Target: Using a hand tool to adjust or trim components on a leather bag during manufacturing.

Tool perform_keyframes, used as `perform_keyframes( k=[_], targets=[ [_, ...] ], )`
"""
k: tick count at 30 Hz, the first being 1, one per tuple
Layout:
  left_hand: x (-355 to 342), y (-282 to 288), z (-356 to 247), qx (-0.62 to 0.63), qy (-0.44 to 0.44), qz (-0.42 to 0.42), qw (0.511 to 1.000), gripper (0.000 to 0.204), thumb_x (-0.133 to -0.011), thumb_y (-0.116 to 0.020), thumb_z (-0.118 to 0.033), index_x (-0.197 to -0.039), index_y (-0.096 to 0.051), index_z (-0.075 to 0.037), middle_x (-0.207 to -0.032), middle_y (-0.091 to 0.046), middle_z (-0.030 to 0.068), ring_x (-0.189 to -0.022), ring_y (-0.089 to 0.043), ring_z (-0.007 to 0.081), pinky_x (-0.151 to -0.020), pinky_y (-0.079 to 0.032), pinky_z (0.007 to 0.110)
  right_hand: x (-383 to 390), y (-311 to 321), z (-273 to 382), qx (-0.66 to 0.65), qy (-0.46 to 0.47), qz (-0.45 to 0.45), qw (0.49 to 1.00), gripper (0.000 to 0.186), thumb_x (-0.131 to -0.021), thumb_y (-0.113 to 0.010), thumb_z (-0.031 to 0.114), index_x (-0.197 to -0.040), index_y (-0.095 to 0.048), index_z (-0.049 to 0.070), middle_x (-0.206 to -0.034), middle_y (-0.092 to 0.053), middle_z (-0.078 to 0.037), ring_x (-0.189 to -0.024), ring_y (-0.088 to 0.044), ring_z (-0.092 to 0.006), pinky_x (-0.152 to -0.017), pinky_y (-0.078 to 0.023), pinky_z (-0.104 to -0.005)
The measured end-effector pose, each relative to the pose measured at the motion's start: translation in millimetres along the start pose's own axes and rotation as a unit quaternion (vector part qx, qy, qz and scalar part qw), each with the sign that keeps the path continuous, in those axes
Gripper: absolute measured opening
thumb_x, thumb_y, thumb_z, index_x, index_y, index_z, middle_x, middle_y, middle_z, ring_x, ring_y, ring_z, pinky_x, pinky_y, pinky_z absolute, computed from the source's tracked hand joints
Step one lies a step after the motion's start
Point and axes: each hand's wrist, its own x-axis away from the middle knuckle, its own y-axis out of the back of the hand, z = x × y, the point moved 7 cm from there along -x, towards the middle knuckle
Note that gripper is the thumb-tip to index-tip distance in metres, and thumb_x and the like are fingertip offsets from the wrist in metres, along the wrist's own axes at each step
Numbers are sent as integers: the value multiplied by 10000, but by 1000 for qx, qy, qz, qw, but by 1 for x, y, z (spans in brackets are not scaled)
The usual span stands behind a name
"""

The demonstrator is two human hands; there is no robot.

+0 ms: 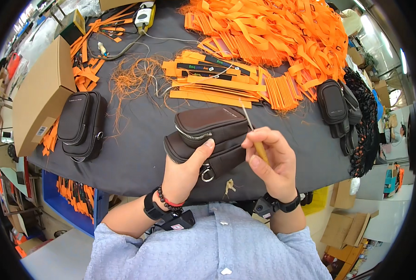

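A small dark brown zippered bag (212,122) lies tilted in the middle of the table. Around its near left side is my left hand (184,170), thumb on the side below the upper pocket's zipper, other fingers hidden underneath. A round metal ring (208,175) hangs from the bag's near side. My right hand (275,161) is at the bag's right end, fingers closed on a slim pointed tool with a yellow handle (260,151). Its thin metal tip points up and away, beside the bag's far right corner; whether it touches the bag I cannot tell.
Piles of orange straps (264,28) cover the far right, with flat strap bundles (217,88) and loose orange threads (135,77) nearer. Another dark bag (81,125) stands left beside a cardboard box (42,93); more bags (334,105) lie right. A blue bin (54,193) is below.
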Motion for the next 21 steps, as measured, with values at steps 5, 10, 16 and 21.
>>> perform_keyframes(
  k=[5,10,16,21],
  targets=[
    [2,-4,-2,-23,39,43,998,296,-931,-648,-47,-1221,-626,9,-1141,-683,49,-1013,-622,104,-887,-512,276,-34,-13,7,280,106,13,954,325,-819,-708,-44,-1128,-634,26,-1025,-642,-85,-910,-606,-152,-805,-463,-259],
    [3,-1,0,-41,100,119,987,364,-917,-634,-28,-1276,-581,1,-1200,-652,43,-1078,-593,100,-941,-493,290,-48,-16,-13,246,-37,53,967,312,-786,-763,35,-1064,-623,14,-985,-664,-102,-897,-674,-244,-791,-525,-328],
    [1,10,11,-48,90,154,983,455,-893,-644,-21,-1332,-525,-8,-1248,-621,52,-1133,-574,113,-983,-477,305,-54,-21,-23,290,-87,75,950,293,-813,-764,21,-1073,-628,18,-970,-666,-52,-912,-649,-130,-814,-519,-276],
    [2,12,12,-56,97,150,982,495,-880,-632,-8,-1356,-494,-8,-1280,-600,65,-1163,-567,129,-1006,-467,316,-54,-22,-25,305,-114,71,943,283,-811,-766,25,-1059,-630,22,-926,-662,-45,-873,-645,-128,-796,-517,-278]
  ],
)
